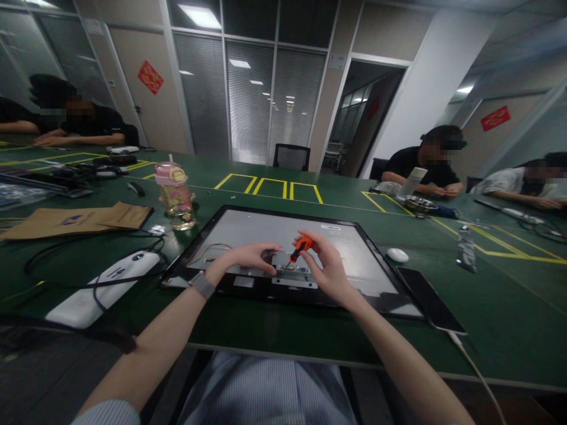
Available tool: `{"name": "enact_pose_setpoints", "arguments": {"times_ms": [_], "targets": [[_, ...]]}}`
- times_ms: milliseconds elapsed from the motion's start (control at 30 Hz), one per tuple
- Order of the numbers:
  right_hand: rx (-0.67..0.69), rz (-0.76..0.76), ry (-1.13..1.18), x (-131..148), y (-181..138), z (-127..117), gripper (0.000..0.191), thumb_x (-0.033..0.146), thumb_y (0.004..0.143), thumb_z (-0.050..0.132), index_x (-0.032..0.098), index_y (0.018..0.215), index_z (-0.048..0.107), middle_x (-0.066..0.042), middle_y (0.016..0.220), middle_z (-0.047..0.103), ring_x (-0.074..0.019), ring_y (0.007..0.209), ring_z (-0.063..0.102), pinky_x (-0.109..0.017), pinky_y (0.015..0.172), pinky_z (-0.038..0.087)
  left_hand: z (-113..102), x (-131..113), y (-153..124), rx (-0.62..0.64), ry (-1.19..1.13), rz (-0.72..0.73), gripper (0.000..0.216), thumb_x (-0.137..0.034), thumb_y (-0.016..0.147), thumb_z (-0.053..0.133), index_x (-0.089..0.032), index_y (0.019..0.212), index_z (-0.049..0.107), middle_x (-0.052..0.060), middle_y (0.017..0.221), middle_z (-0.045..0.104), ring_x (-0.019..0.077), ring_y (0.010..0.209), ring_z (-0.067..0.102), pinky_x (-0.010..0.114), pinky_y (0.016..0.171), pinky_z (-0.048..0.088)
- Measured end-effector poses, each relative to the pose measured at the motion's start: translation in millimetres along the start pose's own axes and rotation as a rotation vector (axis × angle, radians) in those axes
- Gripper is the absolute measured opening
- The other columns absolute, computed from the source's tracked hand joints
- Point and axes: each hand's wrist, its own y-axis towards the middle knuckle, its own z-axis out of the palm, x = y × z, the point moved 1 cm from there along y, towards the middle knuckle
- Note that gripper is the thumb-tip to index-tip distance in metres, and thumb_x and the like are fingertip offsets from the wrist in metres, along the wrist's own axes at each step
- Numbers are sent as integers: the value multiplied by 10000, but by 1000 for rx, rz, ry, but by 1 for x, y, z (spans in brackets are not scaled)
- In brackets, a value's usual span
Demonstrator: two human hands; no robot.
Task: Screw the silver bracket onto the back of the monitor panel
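A large flat display panel point(305, 227) with a grey back and black frame lies on the table in front of me. A small metal bracket point(295, 282) with circuit parts sits at its near edge. My right hand point(330, 265) is closed on an orange and black screwdriver point(303, 244), its shaft slanting down to the bracket. My left hand point(250, 258) curls at the left end of the bracket, thumb and fingers about it. A dark patch between thumb and fingers is too unclear to name. Thin wires point(206, 251) run across the panel's left side.
Left of the panel are a white power strip point(110, 286), black cables, a brown paper bag point(75, 221) and a pink-lidded bottle point(177, 200). To the right lie a phone point(429, 298) and a white oval case point(397, 255). People sit across both sides.
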Motion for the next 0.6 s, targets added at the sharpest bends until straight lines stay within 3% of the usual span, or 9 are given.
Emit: {"name": "enact_pose_setpoints", "arguments": {"times_ms": [100, 267, 367, 500, 600], "targets": [[-5, 0, 15, 1, 0, 1, 327, 196, 869, 518, 238, 1193, 514, -91, 1069, 611, -209, 995, 592, -399, 886, 484, 1, 0, 0, -5, -2, -8, 738, -387, 625, 758, -215, 1279, 463, 70, 1384, 441, 238, 1256, 413, 326, 1048, 305], [-129, 19, -50, 2, 2, 0, 203, 225, 816, 613, 238, 1018, 629, -52, 923, 561, -185, 856, 580, -360, 804, 488, 0, -5, -1, -15, 17, -40, 731, -368, 615, 764, -202, 1266, 476, 75, 1393, 430, 241, 1273, 395, 330, 1064, 285], [-164, 20, -43, -1, 0, 3, 258, 196, 851, 551, 241, 1102, 589, -59, 940, 563, -186, 881, 584, -371, 826, 491, 0, -4, -1, -11, 12, -28, 731, -380, 620, 759, -203, 1269, 473, 79, 1396, 428, 242, 1271, 401, 334, 1065, 286], [-110, 29, 33, -2, -2, 5, 365, 185, 890, 469, 237, 1251, 465, -99, 1100, 583, -205, 1022, 583, -410, 920, 470, -1, -4, -1, -1, 12, -28, 731, -400, 615, 757, -213, 1263, 475, 65, 1409, 416, 242, 1283, 388, 324, 1067, 281], [-64, 21, 24, 2, -1, 3, 312, 195, 887, 476, 235, 1193, 520, -95, 1114, 588, -215, 1052, 570, -416, 934, 452, 0, -6, -2, 0, 15, -34, 735, -399, 625, 751, -217, 1276, 463, 59, 1408, 417, 237, 1280, 393, 319, 1070, 279]]}}
